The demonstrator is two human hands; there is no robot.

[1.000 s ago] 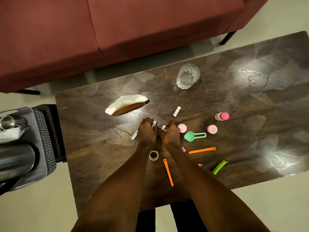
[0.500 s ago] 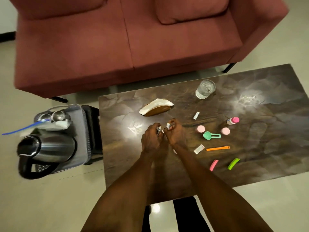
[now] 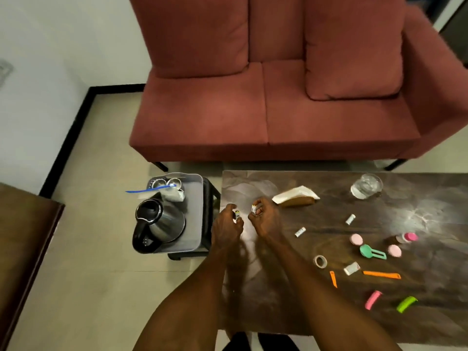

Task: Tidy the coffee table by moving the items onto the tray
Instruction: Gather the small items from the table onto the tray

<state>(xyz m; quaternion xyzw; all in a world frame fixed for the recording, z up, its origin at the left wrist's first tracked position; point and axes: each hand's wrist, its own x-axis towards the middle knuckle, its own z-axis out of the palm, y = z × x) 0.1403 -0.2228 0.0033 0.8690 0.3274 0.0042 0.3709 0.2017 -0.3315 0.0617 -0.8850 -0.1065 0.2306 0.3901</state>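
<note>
The dark coffee table (image 3: 329, 312) stands before a red sofa (image 3: 266, 110), and the grey tray (image 3: 195, 211) sits just off its left end. My left hand (image 3: 226, 228) and right hand (image 3: 266, 220) each pinch a small white tube over that end; my left is nearer the tray, directly leftward.

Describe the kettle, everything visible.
The kettle looks like brushed stainless steel with a black handle and black rim around the top opening. It stands upright on the grey tray, at the tray's near left part, its handle overhanging the tray's near edge. Whether a lid sits in the opening cannot be told. A crumpled white packet lies just behind it; contact between them cannot be judged. Neither hand touches it. The tray sits on a low black stand left of the coffee table.
</note>
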